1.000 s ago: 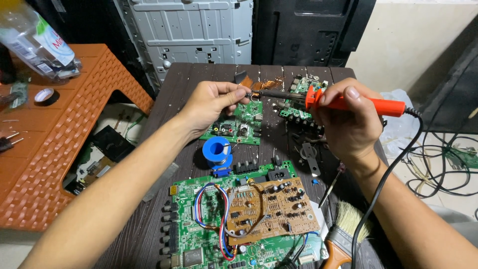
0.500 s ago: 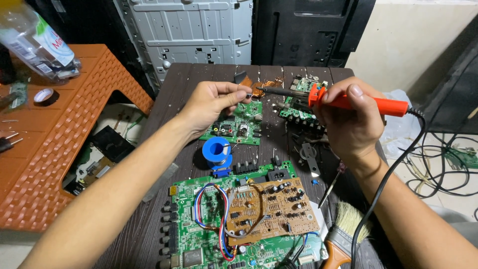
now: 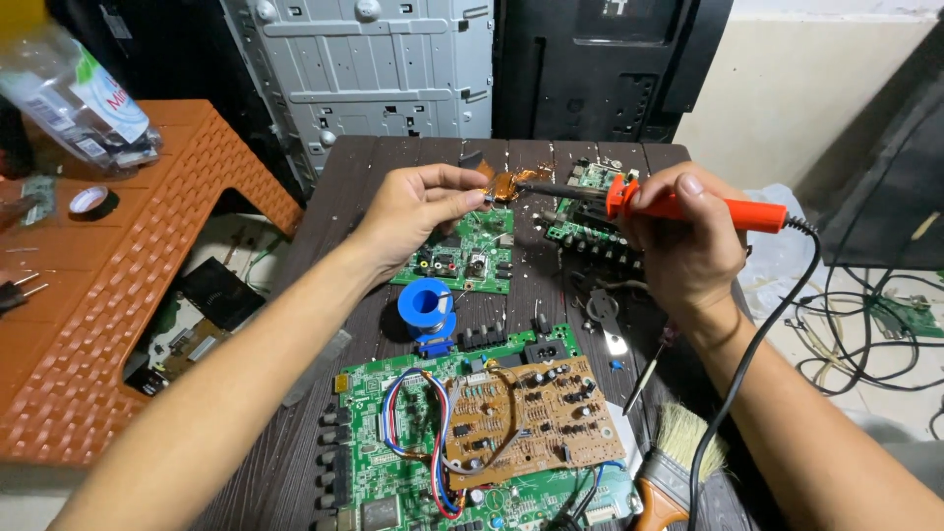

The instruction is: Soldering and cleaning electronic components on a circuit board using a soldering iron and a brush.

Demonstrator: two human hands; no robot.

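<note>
the orange soldering iron point(image 3: 688, 207), light and rigid, was gripped at its insulated handle by the closed right hand point(image 3: 688, 246), while a small component point(image 3: 489, 197), judged fragile, was pinched in the left hand point(image 3: 418, 211) above the dark table point(image 3: 334, 206).

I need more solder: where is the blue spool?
In the head view the blue spool sits mid-table, below the left hand, between two green boards.
</note>
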